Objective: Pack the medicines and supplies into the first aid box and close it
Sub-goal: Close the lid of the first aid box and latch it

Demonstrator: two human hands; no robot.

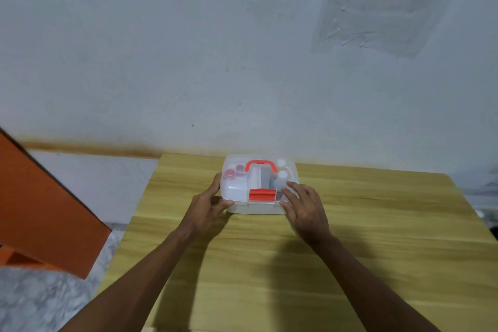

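Box [237, 197] is placed near the far edge of the table [350, 237], close to the wall [188, 48], so that the near part of the table is left free for the arms. Its clear lid [234, 187] is already down, and through it some pink caps [234, 173] on the left and white bottles [281, 170] on the right are seen inside, so the packing seems to be finished. The red handle [260, 165] lies flat on the lid. The red latch [262, 195] at the front is between the two hands and is not touched.

The left hand [208, 206] is spread against the left front corner, fingers on the side and the thumb at the rim, probably to keep the box from sliding. The right hand [304, 207] is also spread, and its fingers are laid flat on the right front part of the lid, probably to press it down. Nothing is pinched by either hand. Whether the latch is already snapped cannot be told; it is judged that only this closing step is left.
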